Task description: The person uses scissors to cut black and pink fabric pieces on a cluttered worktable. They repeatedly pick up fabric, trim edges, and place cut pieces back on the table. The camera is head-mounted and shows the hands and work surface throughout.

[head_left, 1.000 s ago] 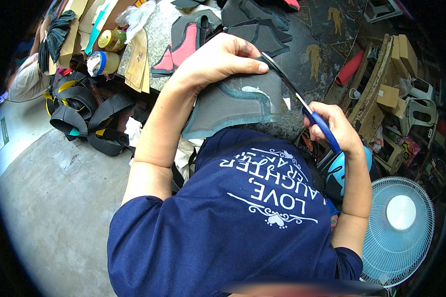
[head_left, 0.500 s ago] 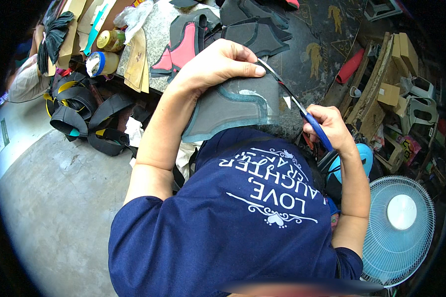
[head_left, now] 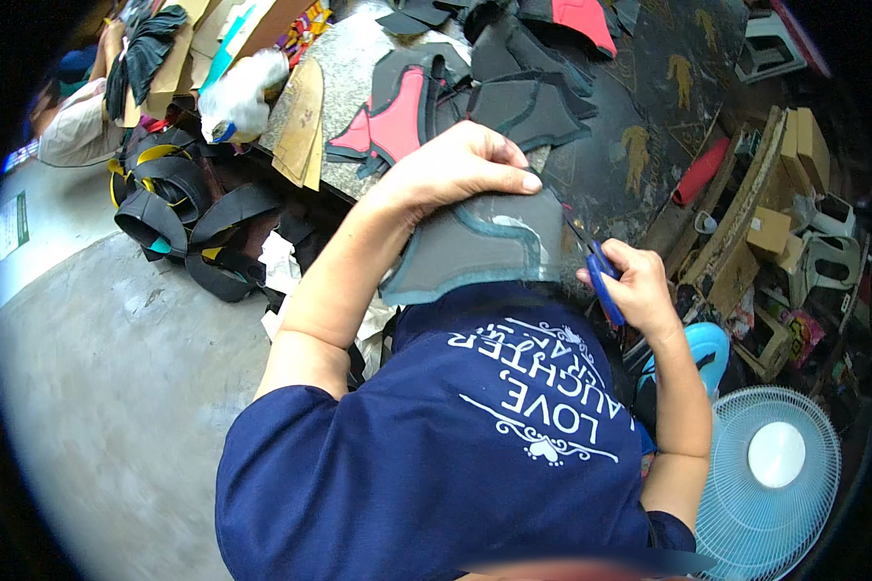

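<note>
A curved grey fabric piece (head_left: 465, 247) with dark teal edging hangs in front of my chest. My left hand (head_left: 475, 172) pinches its upper edge between thumb and fingers. To the right of the piece, my right hand (head_left: 638, 286) grips a pair of scissors (head_left: 606, 290) by the blue handles. The scissors' blades point up and left at the right edge of the piece; whether they touch it I cannot tell. Beyond my left hand, a pink and grey fabric piece (head_left: 397, 116) and several dark grey pieces (head_left: 533, 111) lie on the table.
Brown card templates (head_left: 298, 126) lie at the table's left side, beside a plastic bag (head_left: 247, 92). Black straps (head_left: 199, 218) are heaped at the left. A standing fan (head_left: 765, 494) is at lower right, with boxes (head_left: 767, 232) and stools (head_left: 833, 261) above it.
The scissors' blades, spread along the upper right edge before, are now nearer together and lower. A small white scrap beside them is no longer visible. The whole view has shifted slightly.
</note>
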Available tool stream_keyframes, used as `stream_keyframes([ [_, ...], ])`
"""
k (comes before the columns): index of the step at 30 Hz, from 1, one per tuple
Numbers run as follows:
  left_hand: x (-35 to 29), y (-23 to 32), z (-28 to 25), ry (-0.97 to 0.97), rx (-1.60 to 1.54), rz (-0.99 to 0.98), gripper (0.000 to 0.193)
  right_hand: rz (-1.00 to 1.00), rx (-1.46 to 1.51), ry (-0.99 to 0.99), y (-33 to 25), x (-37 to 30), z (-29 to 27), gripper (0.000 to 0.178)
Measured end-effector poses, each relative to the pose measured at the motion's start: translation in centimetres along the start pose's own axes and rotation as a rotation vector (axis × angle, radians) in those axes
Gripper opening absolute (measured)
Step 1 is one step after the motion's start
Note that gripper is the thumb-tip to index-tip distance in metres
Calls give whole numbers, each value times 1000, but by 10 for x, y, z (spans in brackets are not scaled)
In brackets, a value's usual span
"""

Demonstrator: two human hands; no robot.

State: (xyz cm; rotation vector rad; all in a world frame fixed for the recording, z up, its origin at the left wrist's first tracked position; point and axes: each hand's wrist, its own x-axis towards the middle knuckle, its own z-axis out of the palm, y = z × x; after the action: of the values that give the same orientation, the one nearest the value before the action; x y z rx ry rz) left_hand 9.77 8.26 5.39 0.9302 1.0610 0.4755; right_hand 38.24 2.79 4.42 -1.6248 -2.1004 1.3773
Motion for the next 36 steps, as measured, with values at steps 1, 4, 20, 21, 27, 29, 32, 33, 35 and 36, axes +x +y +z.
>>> stream_keyframes([
  [1, -2, -2, -3, -40, -24, 63, 18, -8, -15, 34, 1, 2, 5, 32],
  [4, -10, -13, -35, 448, 117, 526, 20, 241, 466, 22, 9, 5, 6, 27],
  [20, -151, -367, -154, 765, 705, -1090, 56, 232, 633, 218, 42, 17, -4, 25],
  [21, -149, -390, -151, 941, 683, -1006, 56, 248, 601, 213, 39, 19, -4, 25],
  [27, -151, -437, -158, 1826, 354, -421, 41, 183, 481, 69, 20, 28, -10, 23],
  [29, -165, -417, -166, 2106, -176, -13, 33, 204, 522, 48, 15, 33, -11, 21],
  [32, -178, -366, -165, 2283, 235, -253, 30, 186, 468, 36, 9, 38, -14, 19],
  [33, -177, -343, -170, 2220, 296, -45, 32, 186, 506, 32, 7, 38, -15, 19],
  [35, -168, -300, -172, 2075, 426, 249, 38, 192, 465, 60, 5, 41, -15, 19],
  [36, -160, -278, -173, 1997, 642, 359, 39, 191, 465, 50, 4, 42, -14, 19],
])
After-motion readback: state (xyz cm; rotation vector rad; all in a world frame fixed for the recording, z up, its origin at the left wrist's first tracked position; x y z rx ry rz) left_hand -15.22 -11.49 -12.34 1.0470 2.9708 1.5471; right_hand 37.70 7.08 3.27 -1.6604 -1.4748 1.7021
